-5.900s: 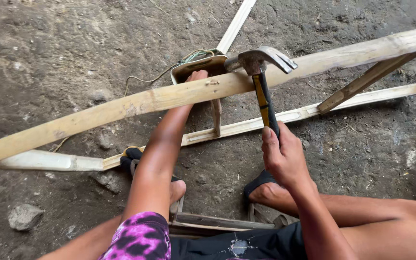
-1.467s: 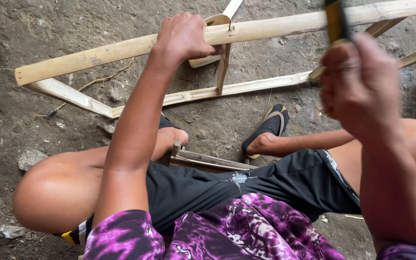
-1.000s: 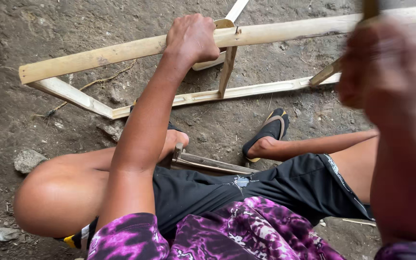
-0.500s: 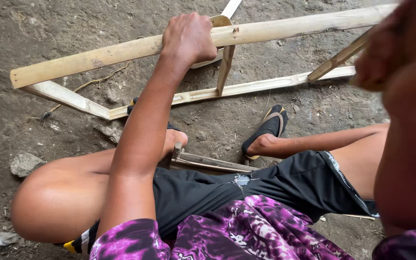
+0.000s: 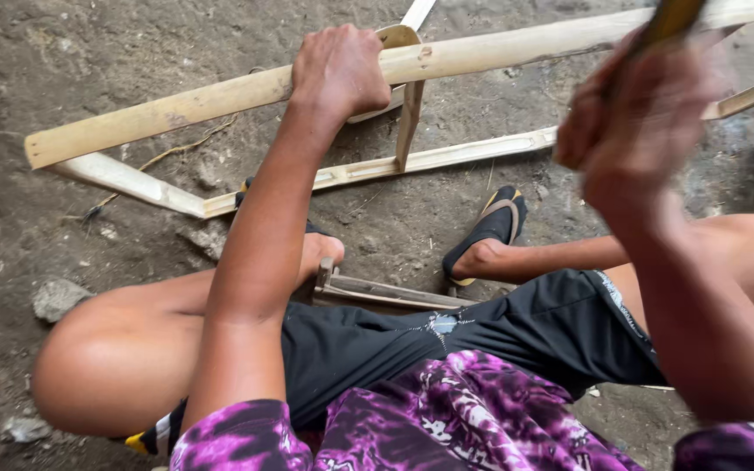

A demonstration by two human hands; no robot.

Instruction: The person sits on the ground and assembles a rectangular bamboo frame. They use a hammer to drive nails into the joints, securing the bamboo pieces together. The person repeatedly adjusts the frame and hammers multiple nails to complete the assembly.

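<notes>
Left hand (image 5: 339, 70) clamped on wooden bar (image 5: 176, 105), right hand (image 5: 634, 131) raised, gripping yellow handle (image 5: 672, 19)

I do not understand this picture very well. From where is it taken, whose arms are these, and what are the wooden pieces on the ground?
The camera sits on a person's head and looks down, so the arms and legs are that person's own. The person sits low over dirt ground. The left hand grips the long wooden bar of a rough wooden frame. The right hand, raised and blurred, holds a yellow and dark tool handle; its head is out of view. A foot in a black sandal rests near the frame.
</notes>
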